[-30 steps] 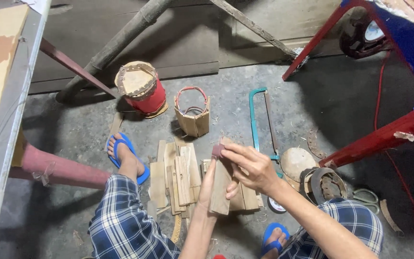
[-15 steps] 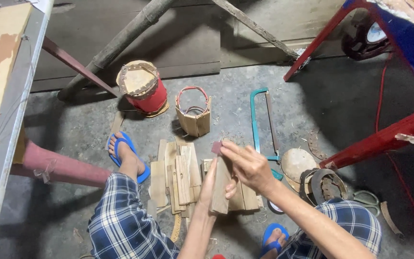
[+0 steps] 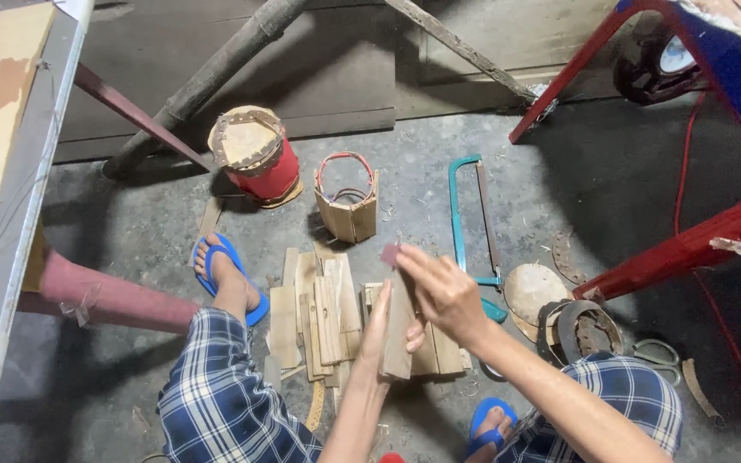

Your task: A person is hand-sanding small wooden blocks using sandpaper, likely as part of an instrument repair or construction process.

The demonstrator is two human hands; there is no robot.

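Note:
My left hand [image 3: 385, 330] holds a flat wooden slat [image 3: 398, 336] upright above a pile of similar wooden slats [image 3: 323, 313] lying on the concrete floor. My right hand [image 3: 441, 289] rests against the slat's top, pinching a small reddish piece [image 3: 389, 255] at its upper end. Beyond the pile stands a small container of wooden slats bound with a red ring [image 3: 347, 201]. A red can topped with a wooden disc [image 3: 255, 154] stands to its left.
A teal hacksaw [image 3: 470, 219] lies to the right of the pile. Round wooden discs and metal rings [image 3: 559, 310] and scissors [image 3: 655, 353] lie by my right knee. A red metal frame [image 3: 688, 244] stands on the right, a workbench [image 3: 6, 171] on the left.
Both hands with the slat have shifted very slightly; nothing else has moved.

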